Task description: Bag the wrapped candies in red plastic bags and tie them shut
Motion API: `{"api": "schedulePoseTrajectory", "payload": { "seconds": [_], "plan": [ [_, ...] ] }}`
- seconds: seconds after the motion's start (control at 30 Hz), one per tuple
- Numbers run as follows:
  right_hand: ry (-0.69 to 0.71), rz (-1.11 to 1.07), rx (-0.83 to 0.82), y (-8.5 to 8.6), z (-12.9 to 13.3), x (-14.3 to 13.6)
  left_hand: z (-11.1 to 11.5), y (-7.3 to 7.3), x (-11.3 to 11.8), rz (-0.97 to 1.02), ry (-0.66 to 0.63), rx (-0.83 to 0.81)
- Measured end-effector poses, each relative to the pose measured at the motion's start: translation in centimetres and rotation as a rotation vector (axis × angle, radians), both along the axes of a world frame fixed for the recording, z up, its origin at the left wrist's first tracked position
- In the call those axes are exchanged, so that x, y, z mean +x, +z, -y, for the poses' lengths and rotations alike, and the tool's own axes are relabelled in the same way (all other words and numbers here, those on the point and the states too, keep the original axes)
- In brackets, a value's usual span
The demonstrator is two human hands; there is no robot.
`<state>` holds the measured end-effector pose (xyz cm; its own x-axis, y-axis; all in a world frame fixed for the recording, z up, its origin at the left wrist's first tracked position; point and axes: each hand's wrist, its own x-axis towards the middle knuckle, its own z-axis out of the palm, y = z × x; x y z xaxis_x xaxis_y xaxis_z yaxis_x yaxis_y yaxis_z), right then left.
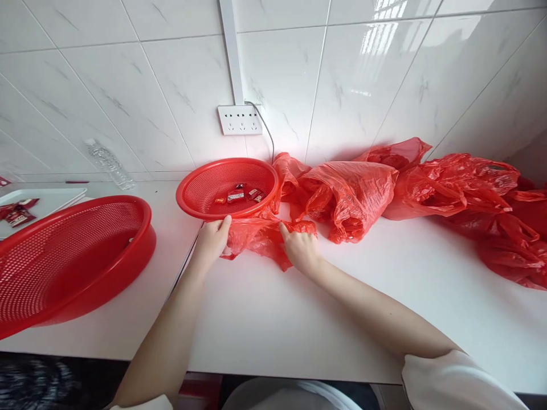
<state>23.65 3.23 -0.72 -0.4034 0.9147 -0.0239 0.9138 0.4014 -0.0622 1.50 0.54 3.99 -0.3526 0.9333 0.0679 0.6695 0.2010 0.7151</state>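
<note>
Fingers (225, 224) of left hand (211, 239) closed on bag (258, 242), mid-frame; right hand (302, 249) curled, pinching bag's right side; forearms (173, 324) slant up from lower left, lower right.

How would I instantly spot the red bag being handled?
On the white table, find the red basket below the socket. The crumpled red bag lies in front; unlike the bags farther right, it stretches between the left hand and right hand.

Held bag (256, 234) is thin, crinkly, glossy plas., baskets (147, 242) perf. plas., tabletop (273, 324) smooth, wall tiles (280, 68) v. glossy.
</note>
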Motion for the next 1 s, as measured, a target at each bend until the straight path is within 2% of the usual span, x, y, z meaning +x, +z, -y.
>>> {"api": "schedulePoseTrajectory", "payload": {
  "seconds": [0.07, 0.1, 0.13, 0.2, 0.23, 0.3, 0.37, 0.47, 0.53, 0.6, 0.67, 0.73, 0.83, 0.9, 0.93, 1.0],
  "plan": [
    [0.034, -0.003, 0.011, 0.3, 0.1, 0.0, 1.3, 1.0, 1.6, -0.345, 0.04, 0.212],
    [0.06, -0.019, 0.009, 0.4, 0.1, -0.1, 2.0, 1.3, 2.6, -0.474, 0.008, 0.325],
    [0.094, -0.038, 0.006, 0.6, 0.1, -0.1, 2.7, 1.4, 3.7, -0.564, -0.118, 0.381],
    [0.179, -0.08, -0.001, 1.0, 0.2, 0.0, 3.6, 0.9, 5.6, -0.6, -0.448, 0.328],
    [0.222, -0.101, -0.008, 1.2, 0.1, 0.2, 3.9, 0.3, 6.3, -0.572, -0.558, 0.239],
    [0.319, -0.16, -0.021, 1.9, 0.1, 0.7, 3.8, -1.1, 7.0, -0.53, -0.632, 0.043],
    [0.428, -0.239, -0.031, 2.9, -0.1, 1.5, 3.1, -2.3, 6.8, -0.576, -0.602, -0.067],
    [0.517, -0.285, -0.031, 4.7, -0.6, 3.2, 1.9, -3.0, 5.6, -0.713, -0.539, -0.088],
    [0.412, -0.191, -0.004, 5.6, -1.1, 4.4, 1.4, -2.6, 4.7, -0.758, -0.449, -0.135],
    [0.205, -0.044, 0.045, 6.1, -1.7, 5.5, 1.4, -2.0, 3.9, -0.776, -0.368, -0.195],
    [0.034, 0.078, 0.102, 6.4, -2.0, 6.4, 1.7, -1.3, 3.6, -0.747, -0.357, -0.242],
    [-0.017, 0.101, 0.21, 6.6, -1.7, 6.6, 2.3, -0.8, 3.7, -0.652, -0.376, -0.276],
    [0.057, -0.023, 0.47, 7.1, 0.0, 5.6, 3.2, -0.6, 4.5, -0.509, -0.368, -0.292],
    [0.212, -0.121, 0.556, 7.4, 1.3, 4.3, 3.7, -0.8, 5.0, -0.499, -0.354, -0.266],
    [0.308, -0.146, 0.525, 7.4, 1.8, 3.6, 3.9, -1.0, 5.1, -0.514, -0.343, -0.242],
    [0.432, -0.124, 0.353, 6.9, 2.2, 2.5, 4.0, -1.2, 5.3, -0.558, -0.313, -0.182]
  ]
}}
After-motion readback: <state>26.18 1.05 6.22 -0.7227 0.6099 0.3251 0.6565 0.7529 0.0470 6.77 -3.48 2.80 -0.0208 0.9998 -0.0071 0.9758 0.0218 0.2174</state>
